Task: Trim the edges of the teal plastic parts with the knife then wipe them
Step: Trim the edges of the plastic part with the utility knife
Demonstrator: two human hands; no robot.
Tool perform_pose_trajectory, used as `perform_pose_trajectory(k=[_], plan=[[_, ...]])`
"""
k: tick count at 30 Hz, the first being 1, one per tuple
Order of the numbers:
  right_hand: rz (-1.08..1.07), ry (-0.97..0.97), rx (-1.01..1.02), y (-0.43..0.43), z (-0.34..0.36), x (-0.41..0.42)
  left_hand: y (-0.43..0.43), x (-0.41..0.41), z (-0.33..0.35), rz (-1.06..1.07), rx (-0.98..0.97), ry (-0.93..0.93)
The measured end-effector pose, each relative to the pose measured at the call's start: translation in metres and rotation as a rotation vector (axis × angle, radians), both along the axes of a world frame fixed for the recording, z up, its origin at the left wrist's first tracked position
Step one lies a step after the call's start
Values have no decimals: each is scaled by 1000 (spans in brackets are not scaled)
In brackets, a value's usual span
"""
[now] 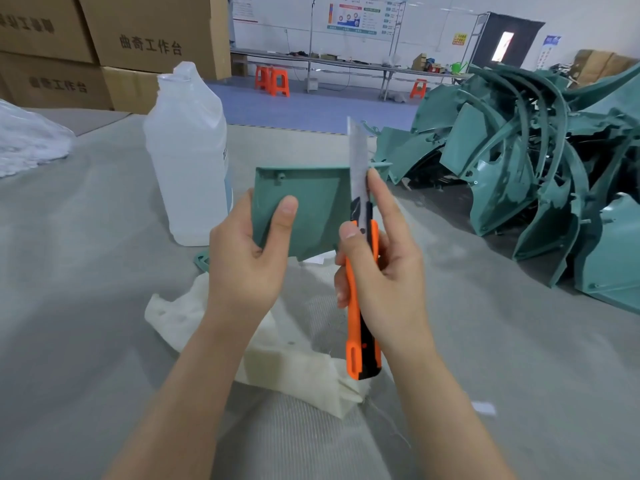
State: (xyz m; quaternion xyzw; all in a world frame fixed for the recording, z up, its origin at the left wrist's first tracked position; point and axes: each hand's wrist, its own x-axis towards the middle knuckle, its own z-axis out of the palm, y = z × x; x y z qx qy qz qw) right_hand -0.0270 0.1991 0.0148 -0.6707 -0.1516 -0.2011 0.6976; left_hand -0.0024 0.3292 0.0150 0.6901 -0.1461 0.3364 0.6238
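Note:
My left hand (pixel 249 251) grips a flat teal plastic part (pixel 311 206) by its left lower corner, thumb across its face, holding it up above the table. My right hand (pixel 381 265) grips an orange and black utility knife (pixel 362 306) upright, forefinger laid along the extended blade. The blade (pixel 356 161) lies against the part's right edge. A white cloth (pixel 294 362) lies crumpled on the table under my hands.
A translucent plastic bottle (pixel 188 157) stands just left of the part. A big heap of teal plastic parts (pixel 526 168) fills the table's right side. A clear plastic bag (pixel 27 140) lies far left, cardboard boxes (pixel 138 36) stacked behind.

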Motion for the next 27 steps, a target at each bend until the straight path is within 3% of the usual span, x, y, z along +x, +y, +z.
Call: perform_pose_trajectory(k=[15,21,24,27], plan=[[108,-187,-360,9,-2,-10,-2,3,-6,-79,140,87],[-184,-138,-46,-5,5,-5,-8,1,-11,-43,271,108],[-348,-127,-119,-14,6,-1,-11,-2,-8,-38,368,145],[-303,-100,-222,-18,5,1,-15,-3,-10,-43,482,191]])
